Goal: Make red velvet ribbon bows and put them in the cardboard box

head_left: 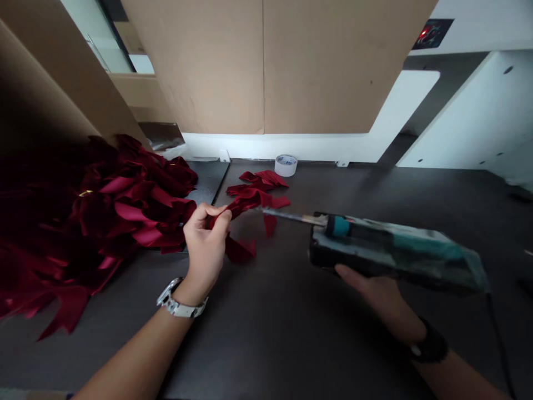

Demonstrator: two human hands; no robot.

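Note:
My left hand (208, 236) is closed in a pinch on a dark red satin ribbon bow (250, 201), whose loops and tails spread out to the right of my fingertips. My right hand (378, 297) grips a bulky corded soldering iron (387, 247) from below; my thumb shows, the other fingers are hidden. Its body is black and teal, and it looks wrapped in clear film. The long metal tip (285, 215) points left and ends close to the bow; whether it touches the fabric I cannot tell. Some motion blur covers the tool and ribbon tails.
A large heap of dark red ribbon bows (137, 205) fills the left side, partly on a dark flat sheet (208, 175). A white tape roll (286, 165) stands at the back of the dark table (266, 333). Behind rises a cardboard panel (266, 66). A cable (497, 333) trails at right.

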